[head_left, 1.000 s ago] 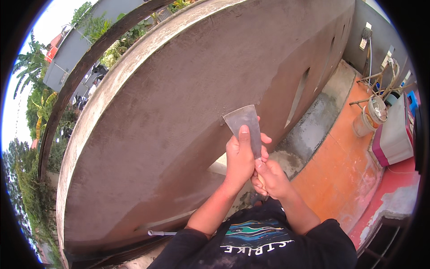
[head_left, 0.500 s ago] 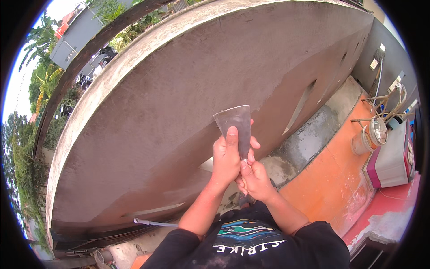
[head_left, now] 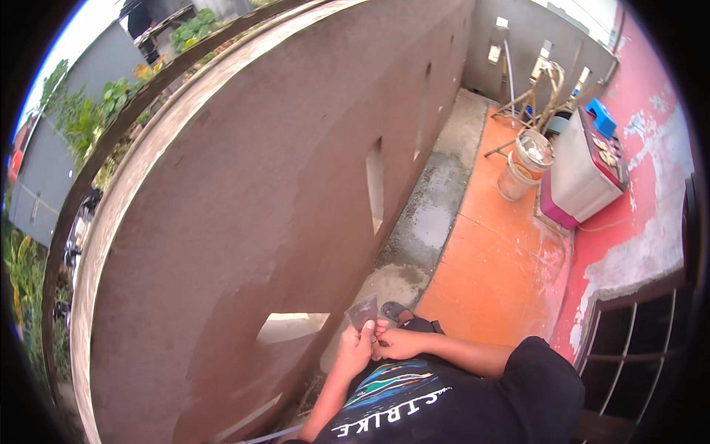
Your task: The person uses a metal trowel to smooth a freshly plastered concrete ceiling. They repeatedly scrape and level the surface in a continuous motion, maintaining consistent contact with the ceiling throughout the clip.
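Observation:
A flat metal scraper is held low, close to my black T-shirt, beside the grey-brown plastered wall. My left hand is closed on its blade, with the thumb lying over the metal. My right hand is closed just below, where the handle is, though the handle is mostly hidden behind my fingers. A sandalled foot shows beyond my hands.
A wet concrete strip runs beside an orange tiled floor. Stacked buckets, wooden frames and a washing machine with a blue item stand at right, along a peeling pink wall with a barred window.
My view has turned toward the yard's far end. Both hands and the scraper have dropped lower, nearer my body, still gripped the same way.

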Available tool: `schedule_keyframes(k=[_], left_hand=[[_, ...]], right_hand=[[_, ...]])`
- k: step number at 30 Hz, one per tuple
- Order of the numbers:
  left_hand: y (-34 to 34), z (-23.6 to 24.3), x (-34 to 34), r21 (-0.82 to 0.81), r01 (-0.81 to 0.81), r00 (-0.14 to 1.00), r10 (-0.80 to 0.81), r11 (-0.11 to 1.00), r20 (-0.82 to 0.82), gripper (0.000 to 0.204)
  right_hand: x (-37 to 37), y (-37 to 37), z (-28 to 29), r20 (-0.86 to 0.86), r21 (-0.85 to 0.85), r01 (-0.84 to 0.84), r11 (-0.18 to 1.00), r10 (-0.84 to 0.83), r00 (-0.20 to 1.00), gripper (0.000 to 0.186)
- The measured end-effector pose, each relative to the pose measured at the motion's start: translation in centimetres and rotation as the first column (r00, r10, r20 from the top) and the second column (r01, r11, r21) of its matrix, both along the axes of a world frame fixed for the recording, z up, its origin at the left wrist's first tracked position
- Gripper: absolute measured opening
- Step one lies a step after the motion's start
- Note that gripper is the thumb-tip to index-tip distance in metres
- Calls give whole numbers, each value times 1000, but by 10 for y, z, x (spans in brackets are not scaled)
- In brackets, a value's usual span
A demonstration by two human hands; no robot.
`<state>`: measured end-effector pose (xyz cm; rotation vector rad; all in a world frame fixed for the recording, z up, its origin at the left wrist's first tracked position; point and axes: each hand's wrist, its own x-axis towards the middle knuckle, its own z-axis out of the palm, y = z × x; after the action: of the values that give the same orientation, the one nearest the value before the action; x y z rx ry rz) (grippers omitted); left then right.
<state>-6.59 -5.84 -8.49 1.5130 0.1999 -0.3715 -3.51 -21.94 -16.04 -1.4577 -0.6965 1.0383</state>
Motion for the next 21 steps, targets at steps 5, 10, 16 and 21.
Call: schedule_keyframes(k=[5,10,16,21], left_hand=[[-56,-14,37,307,207,960,-254,929,119,32],[-128,-20,92,287,557,826,-557,780,-90,33],[-295,-18,161,273,667,728,-684,693,-46,32],[-437,-17,212,163,798,585,-811,580,26,34]], right_hand=[[-9,-57,-10,-249,43,342,939,-321,914,23],[11,-134,-15,-108,-41,512,858,-513,851,25],[51,-289,3,38,-126,688,715,-689,724,24],[64,-425,27,107,-270,806,527,-816,569,33]])
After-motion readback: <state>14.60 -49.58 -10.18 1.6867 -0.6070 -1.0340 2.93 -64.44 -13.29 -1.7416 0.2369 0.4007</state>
